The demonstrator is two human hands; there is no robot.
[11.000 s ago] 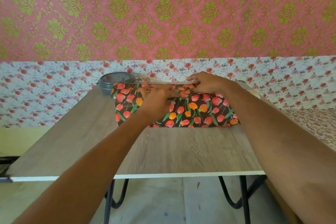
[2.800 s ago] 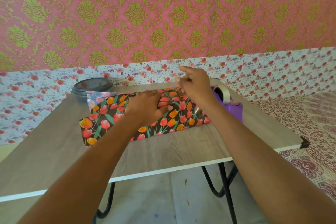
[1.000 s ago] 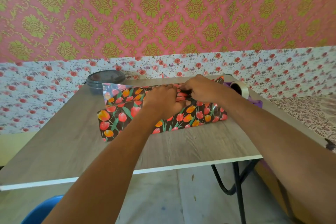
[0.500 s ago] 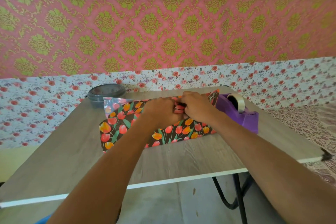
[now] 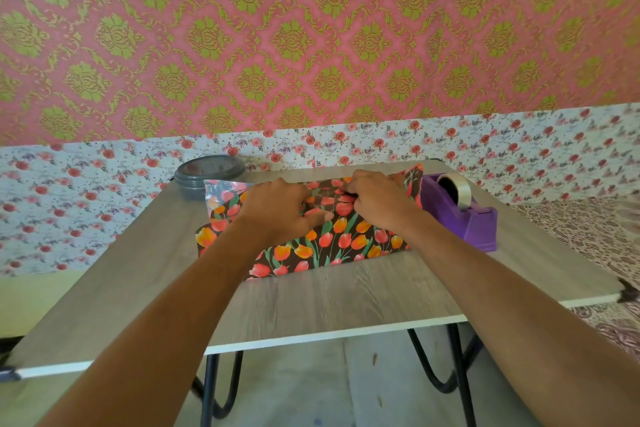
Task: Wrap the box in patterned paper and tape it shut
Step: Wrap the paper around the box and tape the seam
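The paper (image 5: 341,241) with red and orange tulips covers the box, which lies in the middle of the table (image 5: 311,302), between a grey round container (image 5: 209,175) and a purple tape dispenser (image 5: 460,217). The left hand (image 5: 277,208) presses flat on top of the paper, with the thumb stretched out. The right hand (image 5: 377,199) has its fingers curled on the fold; I cannot tell if they pinch it.

Your left grip (image 5: 277,208) lies palm down, fingers straight. Your right grip (image 5: 375,199) curls, fingertips pinched together. Both forearms reach forward.
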